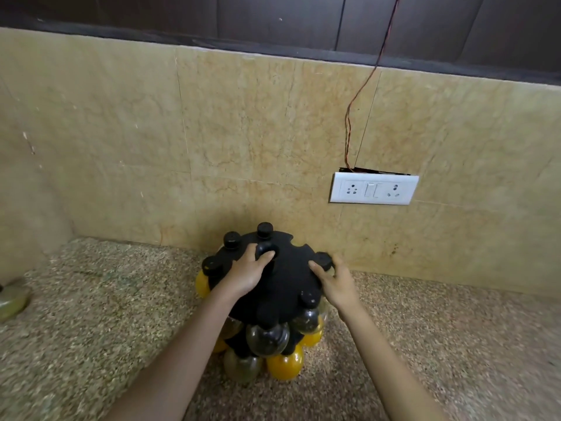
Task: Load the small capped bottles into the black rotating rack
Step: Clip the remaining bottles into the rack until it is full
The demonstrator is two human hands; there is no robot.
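Observation:
The black rotating rack (282,287) stands on the speckled counter against the tiled wall. Several small black-capped bottles hang in its rim slots, some yellow (285,366), some clear (267,338). My left hand (247,273) rests on the rack's top, its fingers curled around the central knob (266,250). My right hand (335,281) sits at the rack's right edge, fingers curled round a black-capped bottle (323,259) in a slot there; the bottle's body is hidden behind the hand. Two notches on the far rim (299,243) show no caps.
A white socket and switch plate (374,189) is on the wall to the right, with a thin wire (352,117) running up from it. A blurred greenish object (12,299) sits at the counter's left edge. The granite counter (106,314) spreads on both sides.

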